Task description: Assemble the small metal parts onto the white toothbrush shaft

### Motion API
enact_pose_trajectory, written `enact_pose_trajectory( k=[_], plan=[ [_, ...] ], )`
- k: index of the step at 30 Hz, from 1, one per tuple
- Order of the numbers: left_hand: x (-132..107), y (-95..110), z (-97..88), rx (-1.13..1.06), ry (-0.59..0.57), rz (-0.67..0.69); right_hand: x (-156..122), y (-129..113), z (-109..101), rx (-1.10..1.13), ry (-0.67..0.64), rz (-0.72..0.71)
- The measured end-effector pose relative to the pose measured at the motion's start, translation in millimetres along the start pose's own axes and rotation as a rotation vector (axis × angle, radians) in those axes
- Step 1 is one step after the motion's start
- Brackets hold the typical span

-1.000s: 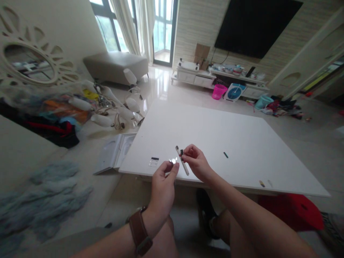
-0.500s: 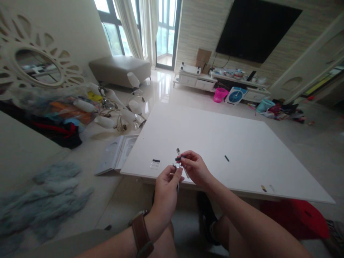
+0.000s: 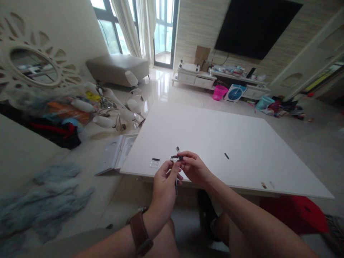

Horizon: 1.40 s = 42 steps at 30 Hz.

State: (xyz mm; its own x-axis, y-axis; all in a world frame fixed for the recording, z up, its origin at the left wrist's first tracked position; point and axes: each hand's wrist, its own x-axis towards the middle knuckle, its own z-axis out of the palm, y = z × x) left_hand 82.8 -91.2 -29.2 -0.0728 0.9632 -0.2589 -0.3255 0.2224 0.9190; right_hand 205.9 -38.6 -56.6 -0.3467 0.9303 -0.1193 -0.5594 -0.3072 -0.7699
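Just over the near edge of the white table, my two hands meet at the fingertips. My left hand is closed round a silver metal tool; its shaft shows below the fingers, and the rest is mostly hidden. In a pinch, my right hand holds a small dark piece against the tool's upper end. Behind the fingers lies a thin stick with a dark tip, partly covered. To the left is a small clear case with a black strip.
A black strip lies right of my hands. Near the front right edge are a small yellow-and-black piece and a clear sliver. An open white box and a lamp with several shades stand left; a red object is below right.
The dark piece in my right hand has moved slightly left, onto the metal tool's upper end. My hands are now closer together, and the tool's silver top is less visible.
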Motion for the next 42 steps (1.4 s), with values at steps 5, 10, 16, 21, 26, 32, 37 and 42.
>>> enact_pose_trajectory(
  k=[5,10,16,21,26,32,37,42],
  plan=[
    [-0.6,-0.3,0.9,-0.033,-0.025,0.015,-3.0,-0.4,0.8,-0.001,-0.025,0.018],
    [0.6,-0.3,1.2,-0.027,-0.052,0.047,-3.1,3.2,0.8,0.04,-0.079,0.036],
    [-0.5,-0.4,2.1,-0.042,-0.055,0.045,-2.6,6.7,2.0,0.048,-0.17,0.078],
    [-1.3,-0.4,2.7,-0.07,-0.055,0.015,-4.5,4.4,3.1,0.08,-0.142,0.079],
    [-2.4,0.7,3.3,-0.045,-0.094,0.018,-5.8,1.2,3.1,0.113,-0.125,0.102],
    [-3.5,-0.8,3.8,-0.089,-0.153,-0.023,-7.9,0.8,1.8,0.146,-0.082,0.132],
    [-2.1,-1.5,5.0,-0.077,-0.164,-0.021,-8.6,0.8,-0.1,0.127,-0.107,0.142],
    [-3.6,0.0,4.9,-0.026,-0.14,0.012,-8.2,1.5,-1.5,0.131,-0.175,0.161]
  ],
)
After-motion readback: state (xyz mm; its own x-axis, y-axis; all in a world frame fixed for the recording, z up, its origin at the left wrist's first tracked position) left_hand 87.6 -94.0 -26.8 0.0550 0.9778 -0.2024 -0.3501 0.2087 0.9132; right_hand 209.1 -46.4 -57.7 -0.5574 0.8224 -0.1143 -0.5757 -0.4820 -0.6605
